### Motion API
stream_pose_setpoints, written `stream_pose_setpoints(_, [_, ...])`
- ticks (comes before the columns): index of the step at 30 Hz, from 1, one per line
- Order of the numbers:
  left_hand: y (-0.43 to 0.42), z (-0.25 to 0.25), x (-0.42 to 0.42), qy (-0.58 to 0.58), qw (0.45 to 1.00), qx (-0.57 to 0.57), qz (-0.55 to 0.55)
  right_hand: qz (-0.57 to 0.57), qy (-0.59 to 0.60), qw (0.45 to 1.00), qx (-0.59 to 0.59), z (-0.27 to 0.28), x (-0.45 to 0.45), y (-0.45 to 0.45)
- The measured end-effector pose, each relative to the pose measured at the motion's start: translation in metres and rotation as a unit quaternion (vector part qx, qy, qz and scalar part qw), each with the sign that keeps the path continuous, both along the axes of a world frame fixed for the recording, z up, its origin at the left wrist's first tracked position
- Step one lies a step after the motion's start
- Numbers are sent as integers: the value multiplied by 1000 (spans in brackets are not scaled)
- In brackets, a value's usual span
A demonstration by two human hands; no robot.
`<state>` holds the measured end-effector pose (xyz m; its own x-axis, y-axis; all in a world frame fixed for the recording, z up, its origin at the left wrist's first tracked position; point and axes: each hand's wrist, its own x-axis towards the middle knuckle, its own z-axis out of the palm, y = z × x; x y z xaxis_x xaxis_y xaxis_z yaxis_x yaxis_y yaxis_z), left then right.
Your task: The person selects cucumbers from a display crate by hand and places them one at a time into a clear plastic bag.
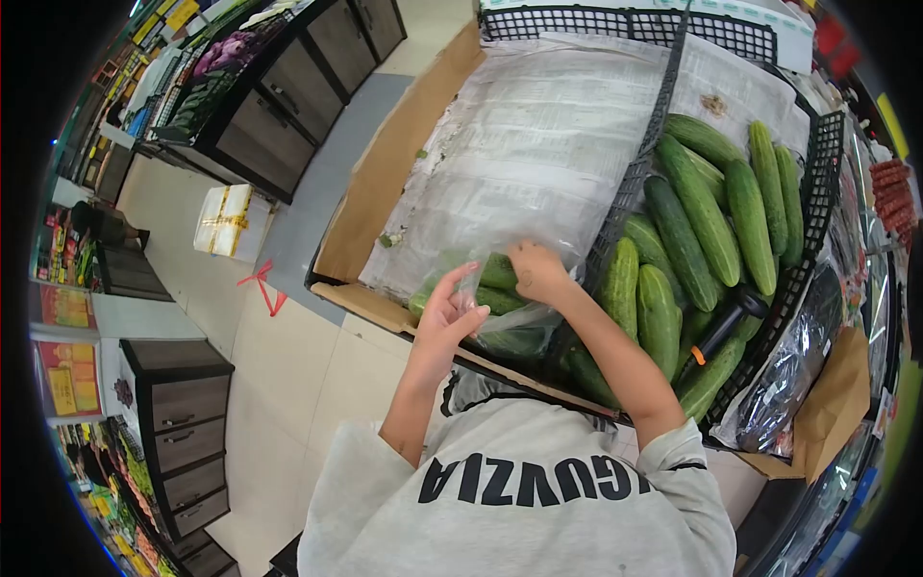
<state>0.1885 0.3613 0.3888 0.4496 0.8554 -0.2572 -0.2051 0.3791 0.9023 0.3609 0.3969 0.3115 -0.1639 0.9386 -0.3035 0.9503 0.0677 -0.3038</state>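
Note:
A clear plastic bag (527, 315) with several green cucumbers (498, 301) inside lies at the near edge of the display bin, between my hands. My right hand (538, 272) has its fingers curled down into the film at the bag's far right side; its fingertips are hidden. On the near left, my left hand (445, 315) rests against the bag, its thumb and fingers apart. To the right of my right arm, a black mesh divider (642, 144) borders a heap of loose cucumbers (699, 210).
White paper (548, 125) lines the left section, walled by brown cardboard (399, 163). A black-handled tool with an orange part (726, 325) lies on the cucumbers. Wrapped dark goods (793, 361) lie right. A white box (229, 221) and red strap (264, 287) are on the floor.

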Motion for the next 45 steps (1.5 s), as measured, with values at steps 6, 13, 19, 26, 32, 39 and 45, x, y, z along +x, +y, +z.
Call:
stream_pose_setpoints(6, [-15, -8, 0, 10, 999, -9, 34, 7, -30, 999, 45, -26, -9, -2])
stream_pose_setpoints(13, [-36, -16, 1, 12, 998, -37, 54, -12, 58, 985, 161, -7, -8, -3])
stream_pose_setpoints(19, [-41, -18, 10, 81, 991, 68, 81, 119, -102, 963, 218, 34, -30, 7])
stream_pose_setpoints(26, [-34, -14, 10, 92, 971, 126, 182, 118, -51, 941, 314, 167, 52, -38])
stream_pose_setpoints(32, [-24, -5, 24, 118, 963, 169, 172, -208, 33, 855, 473, 224, 177, -62])
stream_pose_setpoints(39, [-22, -2, 34, 99, 967, 177, 154, -431, 84, 823, 360, 175, 308, -30])
stream_pose_setpoints(45, [-19, -7, 23, 100, 973, 161, 130, -394, 20, 896, 203, 165, 326, -25])
